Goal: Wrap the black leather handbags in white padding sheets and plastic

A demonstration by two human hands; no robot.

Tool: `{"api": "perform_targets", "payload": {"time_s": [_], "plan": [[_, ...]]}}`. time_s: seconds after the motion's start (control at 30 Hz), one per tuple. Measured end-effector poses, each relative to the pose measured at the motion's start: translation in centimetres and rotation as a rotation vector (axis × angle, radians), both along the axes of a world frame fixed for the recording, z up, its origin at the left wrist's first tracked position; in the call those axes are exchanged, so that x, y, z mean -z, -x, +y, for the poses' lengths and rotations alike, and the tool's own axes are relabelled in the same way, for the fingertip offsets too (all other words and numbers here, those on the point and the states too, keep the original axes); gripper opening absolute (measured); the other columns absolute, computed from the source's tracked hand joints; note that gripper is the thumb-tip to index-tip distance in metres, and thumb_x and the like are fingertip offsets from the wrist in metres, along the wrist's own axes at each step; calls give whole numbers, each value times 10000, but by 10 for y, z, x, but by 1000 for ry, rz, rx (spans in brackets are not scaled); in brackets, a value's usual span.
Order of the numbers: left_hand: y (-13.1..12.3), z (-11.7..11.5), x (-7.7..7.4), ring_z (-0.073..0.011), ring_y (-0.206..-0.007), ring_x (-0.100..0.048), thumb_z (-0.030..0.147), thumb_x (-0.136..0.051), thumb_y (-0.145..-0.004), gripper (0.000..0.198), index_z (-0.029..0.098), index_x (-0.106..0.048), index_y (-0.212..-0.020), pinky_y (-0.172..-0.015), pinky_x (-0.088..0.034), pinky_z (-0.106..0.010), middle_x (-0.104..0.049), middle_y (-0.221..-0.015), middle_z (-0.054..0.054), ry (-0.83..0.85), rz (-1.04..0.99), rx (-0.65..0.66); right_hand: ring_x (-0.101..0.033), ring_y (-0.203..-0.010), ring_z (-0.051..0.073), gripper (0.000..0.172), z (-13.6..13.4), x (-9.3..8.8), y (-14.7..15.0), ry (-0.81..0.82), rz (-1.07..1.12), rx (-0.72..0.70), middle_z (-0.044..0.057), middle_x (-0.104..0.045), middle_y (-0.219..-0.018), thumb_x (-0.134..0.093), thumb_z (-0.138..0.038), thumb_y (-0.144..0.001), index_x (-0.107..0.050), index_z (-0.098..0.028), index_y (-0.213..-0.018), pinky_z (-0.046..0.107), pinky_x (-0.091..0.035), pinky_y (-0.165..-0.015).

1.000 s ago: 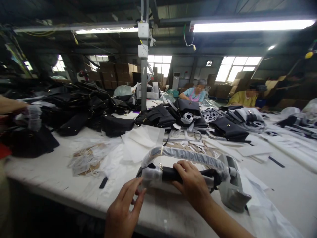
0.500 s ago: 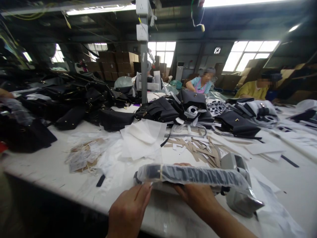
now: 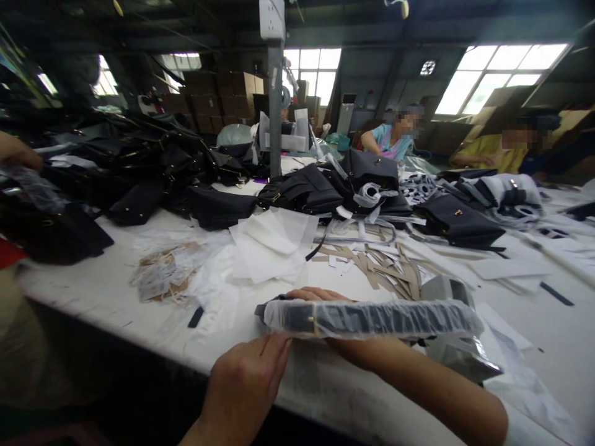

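A long black strap point(image 3: 372, 319) wrapped in clear plastic film, with a thin gold-coloured band near its left part, lies level before me above the near table edge. Pinched at its lower left edge is my left hand point(image 3: 251, 371), fingers closed. My right hand point(image 3: 318, 294) reaches under and behind it; the fingers show along the top edge, bent round the far side, and the palm is hidden. Behind the right end stands a grey box-like object point(image 3: 444, 290), partly covered by the strap and my forearm.
White sheets point(image 3: 274, 241), brown card strips point(image 3: 390, 269) and a heap of bagged tags point(image 3: 170, 269) lie on the white table point(image 3: 158, 328). Black bags point(image 3: 302, 192) are piled beyond. Another person's hand point(image 3: 18, 152) is at far left; two co-workers sit across the table.
My right hand has slid further left behind the strap, its fingers now showing over the top. The strap has turned more level. The camera view has tilted down.
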State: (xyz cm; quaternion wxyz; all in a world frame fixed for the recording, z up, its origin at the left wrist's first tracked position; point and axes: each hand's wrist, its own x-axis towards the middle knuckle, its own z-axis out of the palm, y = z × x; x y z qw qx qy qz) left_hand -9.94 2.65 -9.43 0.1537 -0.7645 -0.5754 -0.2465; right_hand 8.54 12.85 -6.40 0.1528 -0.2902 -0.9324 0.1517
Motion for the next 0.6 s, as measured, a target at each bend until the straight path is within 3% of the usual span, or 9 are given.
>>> {"api": "perform_targets", "payload": {"time_s": [0.1, 0.17, 0.23, 0.33, 0.4, 0.5, 0.6], "plan": [[0, -2, -8, -189, -440, -614, 291, -449, -984, 212, 236, -648, -936, -412, -383, -301, -646, -573, 38, 87, -14, -2, -603, -1175, 215, 361, 3, 9, -4, -59, 13, -15, 36, -649, -1268, -494, -187, -965, -559, -266, -1311, 325, -463, -1057], [6, -5, -17, -161, -570, -687, 320, -493, -973, 198, 259, -633, -1098, -497, -473, -258, -732, -738, 42, 157, -128, 111, -613, -1165, 228, 398, 5, 19, -11, -160, -6, -27, 28, -660, -1257, -487, -129, -945, -579, -284, -1299, 346, -476, -1035], [16, -5, -30, -125, -718, -711, 318, -551, -947, 177, 289, -629, -1104, -642, -519, -202, -752, -886, 59, 196, -309, 181, -634, -1128, 249, 430, 6, 28, -18, -244, -27, -34, 22, -680, -1225, -511, -89, -908, -609, -301, -1270, 374, -490, -1003], [34, 4, -48, -113, -807, -678, 296, -602, -909, 89, 279, -645, -985, -717, -510, -176, -720, -929, 51, 140, -553, 52, -646, -1099, 254, 437, 7, 30, -22, -276, 19, -96, 48, -668, -1244, -505, -88, -907, -601, -282, -1287, 386, -501, -971], [43, 21, -55, -150, -1008, -643, 296, -588, -906, 127, 276, -665, -1004, -837, -507, -212, -687, -1088, 10, 163, -604, 47, -625, -1135, 228, 428, 6, 27, -20, -271, 79, -149, 51, -646, -1272, -457, -93, -935, -573, -268, -1308, 366, -499, -979], [53, 56, -58, -185, -1245, -539, 206, -495, -920, 248, 281, -730, -948, -1048, -419, -293, -587, -1343, -4, 481, -544, 297, -618, -1119, 202, 306, 5, 26, -16, -253, 127, -177, 60, -671, -1178, -441, -149, -962, -601, -217, -1214, 331, -513, -973], [55, 90, -63, -185, -1347, -451, 106, -449, -893, 363, 285, -763, -920, -1106, -349, -298, -482, -1476, 8, 806, -385, 550, -642, -1004, 200, 216, 4, 29, -16, -219, 180, -158, 68, -685, -1046, -449, -187, -971, -604, -199, -1121, 331, -542, -930]]}}
